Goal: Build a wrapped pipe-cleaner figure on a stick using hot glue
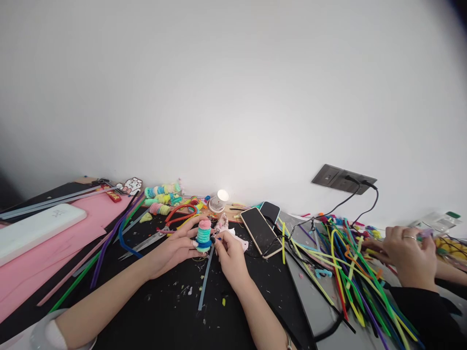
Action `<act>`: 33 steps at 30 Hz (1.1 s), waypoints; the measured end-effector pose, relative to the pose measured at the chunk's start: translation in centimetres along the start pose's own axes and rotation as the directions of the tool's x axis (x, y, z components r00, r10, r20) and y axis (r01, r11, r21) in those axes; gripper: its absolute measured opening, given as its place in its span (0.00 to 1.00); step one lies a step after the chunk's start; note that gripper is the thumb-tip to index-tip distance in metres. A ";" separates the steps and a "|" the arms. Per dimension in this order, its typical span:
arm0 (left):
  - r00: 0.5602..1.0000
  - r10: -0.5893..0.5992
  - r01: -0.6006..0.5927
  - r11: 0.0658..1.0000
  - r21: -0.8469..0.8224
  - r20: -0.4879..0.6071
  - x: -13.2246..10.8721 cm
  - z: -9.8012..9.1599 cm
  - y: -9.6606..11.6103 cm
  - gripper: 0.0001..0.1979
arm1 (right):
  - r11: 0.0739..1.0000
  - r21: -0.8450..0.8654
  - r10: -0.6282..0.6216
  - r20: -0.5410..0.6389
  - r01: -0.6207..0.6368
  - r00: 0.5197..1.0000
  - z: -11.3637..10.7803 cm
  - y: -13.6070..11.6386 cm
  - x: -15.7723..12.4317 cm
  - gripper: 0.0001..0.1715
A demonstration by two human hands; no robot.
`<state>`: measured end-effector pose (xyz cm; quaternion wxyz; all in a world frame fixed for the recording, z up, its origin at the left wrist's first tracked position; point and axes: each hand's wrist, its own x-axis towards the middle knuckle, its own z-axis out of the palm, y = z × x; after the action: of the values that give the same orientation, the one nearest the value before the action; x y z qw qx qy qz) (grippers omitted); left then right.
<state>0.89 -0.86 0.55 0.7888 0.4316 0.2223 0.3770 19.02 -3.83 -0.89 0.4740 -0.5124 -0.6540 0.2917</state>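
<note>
Upright in my left hand (175, 245) is a coiled pipe-cleaner figure (204, 234), pink on top, mint green in the middle, with a blue ring low down. The left fingers are closed around its side. My right hand (230, 253) is pinched close against the figure's right side at the blue ring; a small dark bit shows at the fingertips, too small to name. A grey-blue strip (206, 282) runs down from beneath the fingers over the black table. Left of my hands are scissors (144, 244) with red handles, partly covered by the left hand.
More coiled pipe-cleaner pieces (160, 189) and a paper cup (219, 201) stand by the wall. Two phones, one tan-edged (260, 231), lie to the right. Loose pipe cleaners (361, 282) pile beside another person's hand (410, 255). At left, a white case (44, 228) rests on pink sheets.
</note>
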 end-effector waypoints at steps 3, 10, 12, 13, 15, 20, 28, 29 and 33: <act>1.000 -0.004 0.004 1.000 -0.031 0.008 0.1 -0.2 0.0 0.32 | 1.000 -0.011 -0.003 -0.003 0.003 1.000 0.0 -0.2 0.0 0.10; 0.998 0.002 0.004 0.996 0.089 -0.059 -0.4 0.7 0.3 0.38 | 0.999 -0.043 -0.008 0.024 0.009 1.000 -0.2 -0.5 -0.1 0.09; 0.998 0.009 -0.001 0.992 0.129 -0.063 -0.5 0.7 0.4 0.41 | 0.999 -0.047 -0.015 0.036 0.017 0.999 -0.2 -0.6 -0.1 0.10; 0.998 0.017 -0.008 0.990 0.143 -0.059 -0.5 0.7 0.4 0.42 | 0.999 -0.049 -0.021 0.041 0.023 0.999 -0.3 -0.7 -0.1 0.10; 0.998 0.030 -0.022 0.986 0.164 -0.050 -0.5 0.7 0.3 0.45 | 0.998 -0.058 -0.037 0.049 0.040 0.998 -0.3 -0.8 -0.1 0.12; 0.999 0.027 -0.020 0.985 0.169 -0.041 -0.4 0.7 0.3 0.46 | 0.995 -0.061 -0.075 0.072 0.080 0.995 -0.4 -1.0 -0.1 0.14; 0.999 0.019 -0.012 0.990 0.143 -0.046 -0.6 0.8 0.3 0.43 | 0.994 -0.041 -0.095 0.092 0.099 0.991 -0.5 -1.1 -0.1 0.13; 0.999 0.015 -0.008 0.990 0.142 -0.049 -0.6 0.7 0.3 0.42 | 0.994 -0.041 -0.096 0.097 0.100 0.991 -0.5 -1.1 -0.1 0.13; 0.998 0.017 -0.008 0.991 0.133 -0.064 -0.6 0.6 0.1 0.41 | 0.994 -0.039 -0.100 0.124 0.105 0.987 -0.5 -1.2 -0.1 0.13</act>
<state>0.88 -1.61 0.98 0.7485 0.4718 0.2694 0.3802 18.98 -4.37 0.27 0.4356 -0.4700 -0.7137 0.2828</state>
